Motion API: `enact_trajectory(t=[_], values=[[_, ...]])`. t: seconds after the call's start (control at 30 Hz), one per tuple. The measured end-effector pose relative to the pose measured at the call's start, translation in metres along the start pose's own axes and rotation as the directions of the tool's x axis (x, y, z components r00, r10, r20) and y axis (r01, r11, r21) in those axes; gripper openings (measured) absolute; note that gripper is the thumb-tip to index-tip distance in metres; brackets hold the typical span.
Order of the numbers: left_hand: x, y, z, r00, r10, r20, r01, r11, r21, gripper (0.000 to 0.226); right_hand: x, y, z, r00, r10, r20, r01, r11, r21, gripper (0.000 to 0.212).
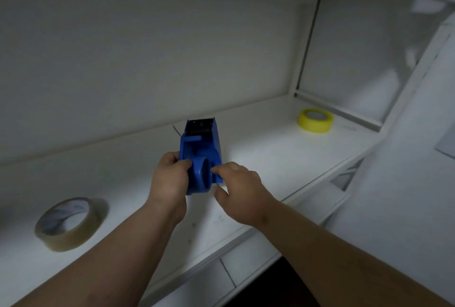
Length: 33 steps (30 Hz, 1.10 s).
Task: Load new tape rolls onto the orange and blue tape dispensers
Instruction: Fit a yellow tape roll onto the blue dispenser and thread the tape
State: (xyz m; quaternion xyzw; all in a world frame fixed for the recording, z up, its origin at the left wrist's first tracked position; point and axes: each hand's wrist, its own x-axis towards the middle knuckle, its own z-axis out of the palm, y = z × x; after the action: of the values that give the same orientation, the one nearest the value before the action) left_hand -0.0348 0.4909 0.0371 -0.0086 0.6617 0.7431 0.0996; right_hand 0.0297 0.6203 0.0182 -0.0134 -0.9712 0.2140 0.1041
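While it sits near the middle of the white shelf (pixel 270 159), the blue tape dispenser (pixel 200 151) is gripped at its near end by both hands. It is a solid blue plastic body, long and narrow, pointing away from the person; its far end carries a dark serrated cutting edge, and below that a short blue bar crosses the open channel. At the near end a round blue hub (pixel 203 176) stands on edge, and no tape is wound on it. The left hand (pixel 170 178) wraps the left side of the dispenser, thumb pressed against the hub's rim and fingers curled under the body. The right hand (pixel 240 188) pinches the hub's right edge with a fingertip on top and the thumb below, the other fingers loosely bent.

To the left, well apart from the dispenser, a roll of clear tape (pixel 70 223) lies tilted on the shelf, its white core showing. Far to the right, near the back corner, a yellow tape roll (pixel 315 120) lies flat. The shelf is backed by a plain white wall (pixel 147 48), and drawer fronts (pixel 246 264) show below its front edge.
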Motion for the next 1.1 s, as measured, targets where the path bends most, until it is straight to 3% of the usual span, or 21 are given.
enact_trajectory(t=[0.37, 0.9, 1.1], values=[[0.023, -0.018, 0.137, 0.999, -0.045, -0.007, 0.045, 0.999, -0.012, 0.021, 0.013, 0.129, -0.063, 0.999, 0.025, 0.019, -0.026, 1.000, 0.008, 0.043], [0.125, -0.026, 0.248, 0.992, -0.075, 0.100, 0.074, 0.997, 0.016, 0.022, 0.074, 0.244, -0.099, 0.984, 0.178, 0.002, -0.177, 0.982, -0.064, 0.047], [0.144, -0.031, 0.284, 0.993, -0.098, 0.072, 0.094, 0.994, 0.050, 0.018, 0.095, 0.294, -0.106, 0.987, 0.161, 0.027, -0.158, 0.983, -0.096, 0.047]])
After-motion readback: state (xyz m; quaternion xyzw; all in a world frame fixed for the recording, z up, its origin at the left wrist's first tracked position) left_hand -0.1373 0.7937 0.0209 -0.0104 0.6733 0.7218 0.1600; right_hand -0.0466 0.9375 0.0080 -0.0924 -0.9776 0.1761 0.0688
